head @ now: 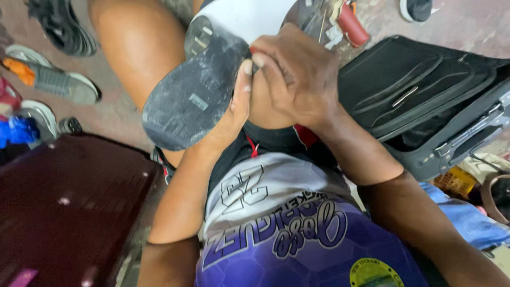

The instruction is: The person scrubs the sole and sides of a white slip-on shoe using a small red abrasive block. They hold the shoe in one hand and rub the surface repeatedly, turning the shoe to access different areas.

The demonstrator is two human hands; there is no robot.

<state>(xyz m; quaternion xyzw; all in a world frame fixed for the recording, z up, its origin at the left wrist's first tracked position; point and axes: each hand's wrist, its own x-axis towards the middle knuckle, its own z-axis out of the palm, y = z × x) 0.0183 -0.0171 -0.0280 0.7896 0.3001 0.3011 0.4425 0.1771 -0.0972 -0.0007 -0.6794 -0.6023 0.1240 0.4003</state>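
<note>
Dark red suitcase [69, 212] far left, worn sneakers [53, 79] on the floor above it. Shoe [196, 90] sole-up on the lap, dirty black outsole, white upper. Left hand [234, 114] grip closed under the shoe edge; right hand [297, 79] pinched shut on the heel side, small red-tipped tool maybe, can't tell. Sole looks seated; finish unclear. Black suitcase [425, 90] open, right.

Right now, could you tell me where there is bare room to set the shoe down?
Bare floor shows between the grey sneaker and the maroon suitcase. The right side is crowded by the open black suitcase.
</note>
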